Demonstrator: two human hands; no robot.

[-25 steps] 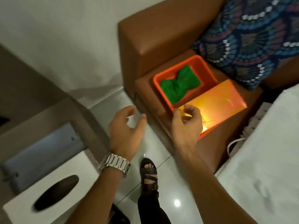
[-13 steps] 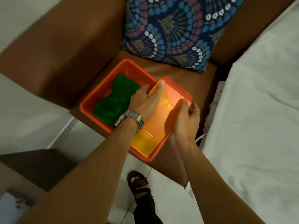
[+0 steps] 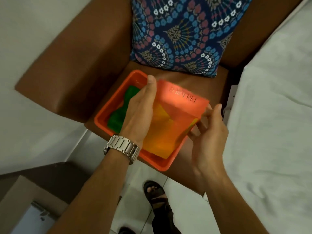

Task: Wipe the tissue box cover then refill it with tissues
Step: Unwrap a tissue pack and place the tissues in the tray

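An orange tray [image 3: 108, 114] sits on the seat of a brown chair [image 3: 74, 68]. Inside the tray, at its 9 o'clock side, lies a green cloth [image 3: 120, 115]. The rest of the tray is filled by an orange pack [image 3: 170, 120] of tissues. The pack is see-through, with raised letters near its top edge, and something yellow shows inside it. Its top end is tipped up out of the tray, while its bottom end is down near the tray's 5 o'clock corner.

Both hands are on the pack. The left hand [image 3: 141, 108] lies flat along the pack's 9 o'clock side, fingers straight and pointing to 12 o'clock, right next to the cloth. It wears a silver watch [image 3: 121, 147] on the wrist. The right hand [image 3: 207, 130] pinches the pack's 3 o'clock edge with its fingers and thumb. The two hands are apart, with the pack between them.

A blue pillow [image 3: 182, 34] with flowers leans on the chair back at 12 o'clock from the tray, not touching it. A white bed [image 3: 273, 115] is at 3 o'clock, just beside the chair. On the floor at 6 o'clock is a foot in a black sandal [image 3: 157, 195]. The tissue box cover cannot be seen.
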